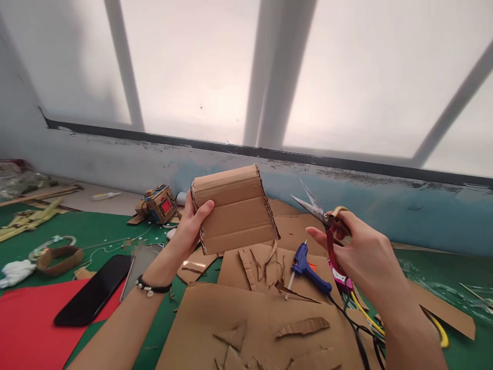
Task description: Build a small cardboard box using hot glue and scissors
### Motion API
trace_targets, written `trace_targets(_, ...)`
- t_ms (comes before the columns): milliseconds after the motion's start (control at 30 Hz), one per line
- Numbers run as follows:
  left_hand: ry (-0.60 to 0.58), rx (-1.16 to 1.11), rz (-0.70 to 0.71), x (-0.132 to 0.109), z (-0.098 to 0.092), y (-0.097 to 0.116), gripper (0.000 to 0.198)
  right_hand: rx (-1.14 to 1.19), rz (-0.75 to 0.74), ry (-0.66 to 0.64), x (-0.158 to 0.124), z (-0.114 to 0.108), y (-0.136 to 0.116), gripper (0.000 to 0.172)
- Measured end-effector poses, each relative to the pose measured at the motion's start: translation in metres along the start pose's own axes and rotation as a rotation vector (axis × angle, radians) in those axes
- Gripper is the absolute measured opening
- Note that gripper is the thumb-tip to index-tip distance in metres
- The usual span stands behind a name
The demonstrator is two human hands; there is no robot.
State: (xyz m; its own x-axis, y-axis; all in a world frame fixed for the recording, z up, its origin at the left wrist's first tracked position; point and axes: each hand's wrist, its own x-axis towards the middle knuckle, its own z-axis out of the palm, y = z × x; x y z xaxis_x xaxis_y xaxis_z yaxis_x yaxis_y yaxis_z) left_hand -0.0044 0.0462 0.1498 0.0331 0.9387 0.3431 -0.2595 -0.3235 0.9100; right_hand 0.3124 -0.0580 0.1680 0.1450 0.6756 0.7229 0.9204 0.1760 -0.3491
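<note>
My left hand (191, 220) grips a boxy cardboard piece (239, 210) by its left edge, thumb on the front face and fingers behind it. The piece is held up, tilted, above the worktop, and its side edges look rough. To the right, my right hand (358, 241) is closed round the handles of a pair of scissors (314, 207). The blades stand apart and point up and left, away from the cardboard. A blue glue gun (308, 270) with a glue stick lies below, between the two hands, on cardboard sheets (215, 318).
Cardboard scraps (302, 327) litter the sheets in front. At left lie a black phone (94, 290), red paper (34, 329) and a roll of brown tape (59, 260). A small cardboard model (159, 204) stands near the wall. Cables (356, 329) run at right beside a power strip (341, 280).
</note>
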Motion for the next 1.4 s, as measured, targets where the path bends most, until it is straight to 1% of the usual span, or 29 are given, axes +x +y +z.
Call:
trace_targets(67,0.071,0.030,0.090,0.000,-0.004,0.002,0.082,-0.020,-0.051,0.015,-0.002,0.009,-0.009,0.051)
trace_targets(100,0.086,0.055,0.126,-0.001,-0.005,0.000,0.084,-0.047,-0.077,0.034,-0.004,0.013,-0.013,0.050)
trace_targets(200,0.039,0.138,0.188,-0.005,-0.006,-0.007,0.090,-0.174,-0.143,0.115,-0.007,0.021,-0.020,0.046)
trace_targets(267,0.016,0.151,0.212,-0.007,-0.005,-0.012,0.092,-0.244,-0.154,0.167,-0.008,0.024,-0.022,0.042)
trace_targets(400,0.076,0.114,0.265,-0.013,0.003,-0.019,0.094,-0.312,-0.143,0.226,-0.010,0.025,-0.022,0.036)
trace_targets(533,0.104,0.064,0.277,-0.014,0.008,-0.026,0.091,-0.361,-0.141,0.268,-0.010,0.028,-0.022,0.034)
trace_targets(700,0.092,0.006,0.325,-0.010,0.009,-0.037,0.100,-0.447,-0.171,0.344,-0.009,0.029,-0.020,0.031)
trace_targets(800,0.115,0.008,0.355,-0.012,0.011,-0.045,0.096,-0.497,-0.223,0.400,-0.008,0.030,-0.016,0.026)
trace_targets(867,0.129,0.012,0.344,-0.014,0.012,-0.052,0.090,-0.517,-0.264,0.450,-0.007,0.031,-0.013,0.023)
trace_targets(967,0.133,0.006,0.316,-0.018,0.012,-0.061,0.085,-0.538,-0.311,0.509,-0.006,0.031,-0.009,0.026)
trace_targets(1067,0.135,0.014,0.312,-0.018,0.013,-0.065,0.084,-0.528,-0.318,0.502,-0.006,0.032,-0.008,0.030)
trace_targets(1133,0.140,0.019,0.311,-0.016,0.014,-0.062,0.085,-0.500,-0.304,0.480,-0.005,0.031,-0.007,0.031)
trace_targets(1200,0.132,0.011,0.299,-0.014,0.014,-0.055,0.088,-0.469,-0.293,0.457,-0.005,0.031,-0.004,0.030)
trace_targets(1267,0.093,0.015,0.263,-0.010,0.011,-0.045,0.087,-0.448,-0.301,0.420,-0.002,0.030,0.001,0.030)
trace_targets(1333,0.051,0.055,0.223,-0.005,0.005,-0.036,0.083,-0.433,-0.321,0.361,0.000,0.029,0.006,0.036)
trace_targets(1400,0.057,0.100,0.208,-0.001,-0.002,-0.030,0.080,-0.393,-0.316,0.302,0.002,0.030,0.009,0.045)
